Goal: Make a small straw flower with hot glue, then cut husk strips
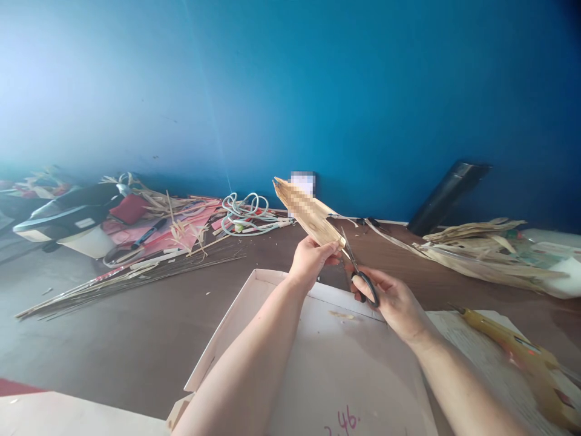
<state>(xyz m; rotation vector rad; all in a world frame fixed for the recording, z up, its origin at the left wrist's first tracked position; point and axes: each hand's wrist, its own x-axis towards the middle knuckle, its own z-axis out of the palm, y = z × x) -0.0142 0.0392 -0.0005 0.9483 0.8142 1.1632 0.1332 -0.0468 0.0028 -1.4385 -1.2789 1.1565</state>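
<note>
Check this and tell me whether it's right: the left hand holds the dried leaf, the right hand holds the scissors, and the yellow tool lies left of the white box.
One part is wrong: the head view shows the yellow tool right of the white box. The left hand does hold the dried leaf, and the right hand the scissors.

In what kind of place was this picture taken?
Probably a handicraft workspace, judging by the scissors, the dry husk-like sheet and the bundle of dry strips at the picture's right.

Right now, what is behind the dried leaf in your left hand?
Part of a blurred, pale rectangle and, farther back, the blue wall. The dried leaf covers much of the rectangle, so that part can't be seen.
</note>
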